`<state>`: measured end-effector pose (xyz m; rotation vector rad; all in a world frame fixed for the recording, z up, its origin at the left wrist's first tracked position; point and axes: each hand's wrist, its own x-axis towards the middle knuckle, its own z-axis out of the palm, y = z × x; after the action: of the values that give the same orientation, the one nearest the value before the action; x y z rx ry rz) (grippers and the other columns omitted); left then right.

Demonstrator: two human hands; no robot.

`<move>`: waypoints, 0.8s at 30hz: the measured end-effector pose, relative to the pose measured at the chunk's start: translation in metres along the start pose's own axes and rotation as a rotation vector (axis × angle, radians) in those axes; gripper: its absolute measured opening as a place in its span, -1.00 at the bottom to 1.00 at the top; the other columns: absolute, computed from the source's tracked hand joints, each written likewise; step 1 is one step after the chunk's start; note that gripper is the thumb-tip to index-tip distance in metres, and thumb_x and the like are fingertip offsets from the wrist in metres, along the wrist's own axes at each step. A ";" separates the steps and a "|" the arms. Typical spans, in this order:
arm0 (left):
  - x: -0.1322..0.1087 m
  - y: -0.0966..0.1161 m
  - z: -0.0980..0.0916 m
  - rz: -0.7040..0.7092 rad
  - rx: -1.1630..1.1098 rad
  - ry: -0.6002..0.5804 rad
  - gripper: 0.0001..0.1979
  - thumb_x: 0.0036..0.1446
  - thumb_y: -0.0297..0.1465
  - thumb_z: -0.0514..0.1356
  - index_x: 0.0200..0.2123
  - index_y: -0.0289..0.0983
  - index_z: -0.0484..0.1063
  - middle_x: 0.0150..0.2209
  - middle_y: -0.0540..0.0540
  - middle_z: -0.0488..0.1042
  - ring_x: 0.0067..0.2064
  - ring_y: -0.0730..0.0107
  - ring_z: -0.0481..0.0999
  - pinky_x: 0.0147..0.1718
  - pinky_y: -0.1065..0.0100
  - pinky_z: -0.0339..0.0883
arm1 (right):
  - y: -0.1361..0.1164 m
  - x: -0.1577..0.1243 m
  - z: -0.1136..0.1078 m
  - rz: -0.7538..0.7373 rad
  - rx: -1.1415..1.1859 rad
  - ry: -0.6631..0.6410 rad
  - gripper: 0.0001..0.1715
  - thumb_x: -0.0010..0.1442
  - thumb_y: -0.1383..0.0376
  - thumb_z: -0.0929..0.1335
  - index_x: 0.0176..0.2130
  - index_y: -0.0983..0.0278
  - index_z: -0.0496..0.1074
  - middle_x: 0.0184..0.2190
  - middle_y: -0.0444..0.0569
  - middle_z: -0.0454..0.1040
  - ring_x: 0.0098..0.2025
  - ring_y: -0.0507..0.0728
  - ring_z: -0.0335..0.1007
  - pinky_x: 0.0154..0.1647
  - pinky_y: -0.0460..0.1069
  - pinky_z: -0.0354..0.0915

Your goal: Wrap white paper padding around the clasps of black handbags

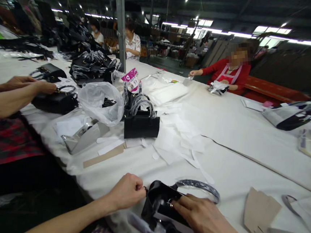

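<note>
A small black handbag (160,201) lies at the near edge of the white table (227,132), its plastic-wrapped handle (202,186) curving away to the right. My left hand (128,190) is closed in a pinch at the bag's left end, on a small metal fitting. My right hand (199,217) lies on the bag's top, fingers pressed against it near a metal ring.
A second black handbag (141,123) stands mid-table beside a tape dispenser (83,135) and a clear plastic bag (102,101). White paper scraps and cardboard pieces (261,207) lie around. A co-worker's hands (41,86) handle another bag at the left. Other people sit across the table.
</note>
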<state>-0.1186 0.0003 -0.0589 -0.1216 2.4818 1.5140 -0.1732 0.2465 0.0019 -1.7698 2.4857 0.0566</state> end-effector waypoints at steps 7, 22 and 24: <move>-0.005 -0.029 0.001 -0.119 -0.226 -0.040 -0.92 -0.05 -0.41 0.02 -0.50 -0.29 0.26 -0.61 0.04 0.33 -0.66 0.45 0.35 -0.69 0.50 0.11 | 0.003 0.002 0.001 -0.025 0.013 0.025 -0.53 0.05 0.58 0.31 -0.06 0.26 0.41 -0.39 -0.12 0.50 -0.52 0.05 0.40 -0.56 -0.07 0.14; 0.000 -0.020 -0.012 0.285 -0.269 -0.135 -0.71 -0.09 -0.61 -0.03 -0.30 -0.25 0.32 -0.52 0.12 0.30 -0.50 0.51 0.33 -0.49 0.51 0.14 | -0.042 0.056 -0.064 -0.037 0.285 0.076 -0.87 0.21 0.44 0.29 -0.33 0.21 0.35 -0.49 -0.17 0.47 -0.49 0.02 0.39 -0.52 -0.10 0.18; -0.001 -0.021 -0.011 0.282 -0.272 -0.139 -0.75 -0.07 -0.61 -0.03 -0.31 -0.25 0.28 -0.56 0.13 0.27 -0.53 0.50 0.33 -0.53 0.51 0.12 | -0.064 0.066 -0.049 -0.126 0.081 0.135 -0.83 0.07 0.48 0.34 -0.43 0.22 0.30 -0.56 -0.15 0.43 -0.56 0.07 0.32 -0.58 -0.04 0.10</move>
<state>-0.1158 -0.0195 -0.0717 0.2904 2.2462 1.8960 -0.1365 0.1596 0.0454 -1.9526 2.4183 -0.1761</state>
